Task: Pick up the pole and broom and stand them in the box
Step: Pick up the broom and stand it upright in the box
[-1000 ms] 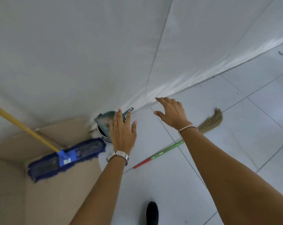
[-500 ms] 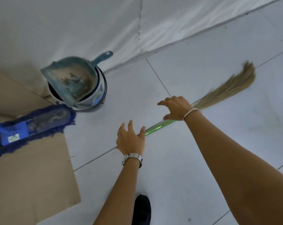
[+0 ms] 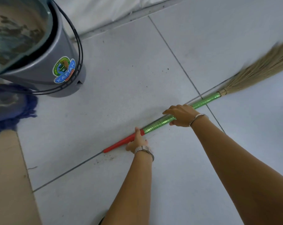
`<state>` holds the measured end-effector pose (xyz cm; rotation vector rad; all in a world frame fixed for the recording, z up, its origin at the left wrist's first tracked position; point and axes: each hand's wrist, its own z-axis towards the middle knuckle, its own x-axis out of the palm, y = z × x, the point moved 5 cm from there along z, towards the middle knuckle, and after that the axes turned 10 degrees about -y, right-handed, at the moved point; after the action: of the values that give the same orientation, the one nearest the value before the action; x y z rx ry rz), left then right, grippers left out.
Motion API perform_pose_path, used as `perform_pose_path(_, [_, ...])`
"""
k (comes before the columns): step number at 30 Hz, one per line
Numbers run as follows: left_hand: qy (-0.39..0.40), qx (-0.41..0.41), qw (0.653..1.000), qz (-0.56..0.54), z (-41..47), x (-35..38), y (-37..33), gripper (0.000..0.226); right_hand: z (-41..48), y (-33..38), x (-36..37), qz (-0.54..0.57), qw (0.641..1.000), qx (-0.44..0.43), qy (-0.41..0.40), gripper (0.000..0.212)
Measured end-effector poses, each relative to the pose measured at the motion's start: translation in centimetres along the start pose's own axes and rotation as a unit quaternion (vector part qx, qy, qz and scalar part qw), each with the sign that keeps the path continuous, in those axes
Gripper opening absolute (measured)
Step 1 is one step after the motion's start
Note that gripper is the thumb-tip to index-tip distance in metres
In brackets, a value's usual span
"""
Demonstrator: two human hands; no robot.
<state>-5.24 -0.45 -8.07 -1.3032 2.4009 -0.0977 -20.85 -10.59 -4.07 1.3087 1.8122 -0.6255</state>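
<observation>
The broom (image 3: 205, 100) lies flat on the tiled floor, with a shiny green handle, a red grip end at lower left and straw bristles (image 3: 264, 69) at the right edge. My left hand (image 3: 138, 142) is wrapped around the handle where red meets green. My right hand (image 3: 181, 115) grips the green part further up. The cardboard box (image 3: 9, 184) shows as a brown wall along the left edge. A blue mop head (image 3: 11, 111) hangs over the box; its pole is out of view.
A grey bucket (image 3: 45, 69) with a sticker and a wire handle stands at the upper left, holding a dirty dustpan (image 3: 14, 30). A white sheet covers the wall at the back. Dirt specks lie on the tiles.
I have bent lower toward the floor. Both hands, open above the broom before, have come down and closed around its handle.
</observation>
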Motion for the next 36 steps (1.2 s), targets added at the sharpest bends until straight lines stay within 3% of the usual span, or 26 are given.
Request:
perform_pose_path(4, [0.037, -0.032, 0.997, -0.054, 0.9, 1.2, -0.7, 0.066, 1.1, 0.1, 0.8, 0.002, 1.0, 0.006, 0.011, 0.049])
perform_pose_path(7, [0.047, -0.004, 0.994, -0.098, 0.1, 1.6, -1.9, 0.048, 1.7, 0.4, -0.3, 0.005, 1.0, 0.003, -0.008, 0.043])
perform_pose_path(12, [0.042, 0.059, 0.979, -0.191, -2.9, 0.9, -4.9, 0.053, 1.7, 1.7, -4.1, 0.083, 0.996, 0.011, -0.008, 0.029])
perform_pose_path(16, [0.065, 0.099, 0.964, -0.238, -6.4, -0.5, -8.4, 0.054, 1.0, 3.5, -7.8, 0.119, 0.993, 0.007, 0.019, 0.03])
perform_pose_path(23, [0.161, 0.236, 0.934, -0.214, -16.1, -4.4, -19.0, 0.045, -1.6, 8.5, -19.2, 0.171, 0.985, -0.018, -0.022, 0.029])
perform_pose_path(28, [0.215, 0.36, 0.891, -0.172, -26.3, -7.1, -27.3, 0.04, -4.5, 11.5, -29.8, 0.198, 0.979, -0.031, -0.045, 0.03])
perform_pose_path(32, [0.24, 0.426, 0.859, -0.153, -35.3, -9.2, -33.5, 0.044, -7.3, 13.3, -38.6, 0.238, 0.967, -0.037, -0.081, 0.032])
perform_pose_path(36, [0.3, 0.485, 0.814, -0.109, -44.0, -11.6, -38.6, 0.035, -11.3, 14.8, -46.6, 0.301, 0.945, -0.034, -0.12, 0.033])
